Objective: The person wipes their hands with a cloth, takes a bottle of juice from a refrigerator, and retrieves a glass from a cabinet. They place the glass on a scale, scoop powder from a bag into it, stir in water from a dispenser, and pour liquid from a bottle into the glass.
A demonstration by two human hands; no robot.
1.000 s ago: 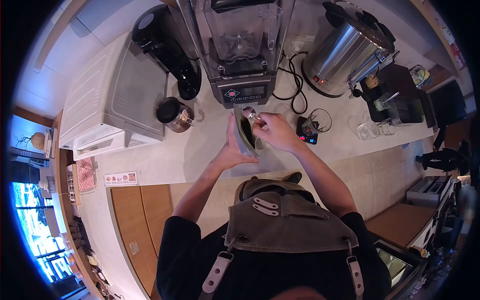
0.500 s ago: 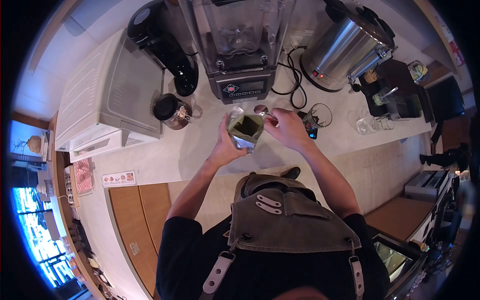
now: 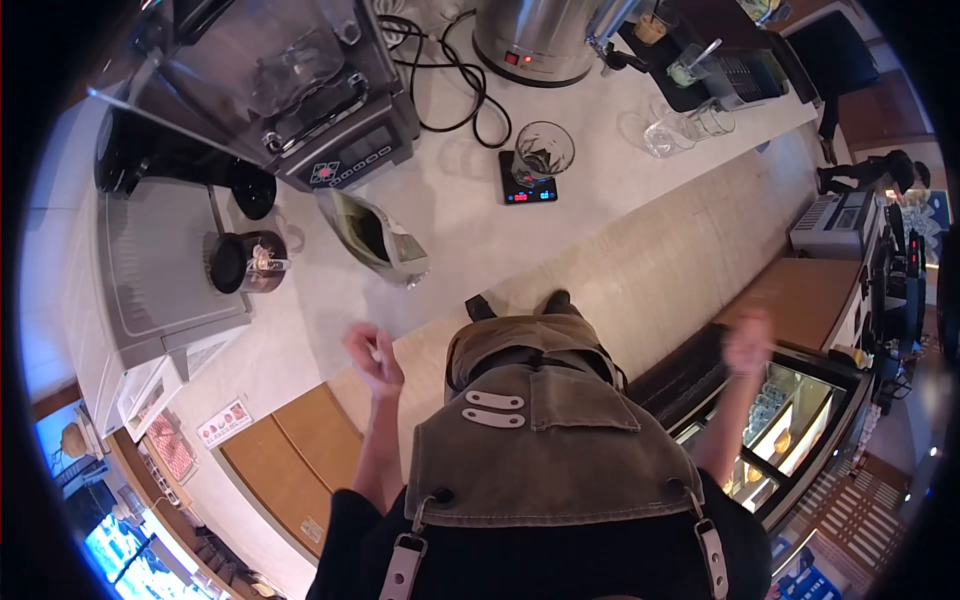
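Note:
My left hand (image 3: 374, 358) hovers by the counter's front edge, fingers loosely curled with a gap at the thumb and nothing visible in them. The foil pouch (image 3: 408, 252), greenish inside with its dark mouth open, lies on the counter just beyond that hand, not touching it. Far to the right, away from the counter, my right hand (image 3: 748, 342) is smeared by motion, so I cannot tell what its fingers hold. A clear glass (image 3: 545, 150) sits on a small black digital scale (image 3: 518, 190) with lit digits. The metal scoop is not visible.
A blender (image 3: 345, 150) and a steel hot-water urn (image 3: 540, 40) stand at the back, with black cables between them. Left are a lidded glass pot (image 3: 262, 262) and a grey-white appliance (image 3: 165, 260). Upturned glasses (image 3: 710, 118) stand right. Behind my right hand is a lit display case (image 3: 790, 420).
My left hand has let go of the pouch, now lying on the counter. My right hand has swung down and right, away from the counter. The view has turned right, revealing the scale.

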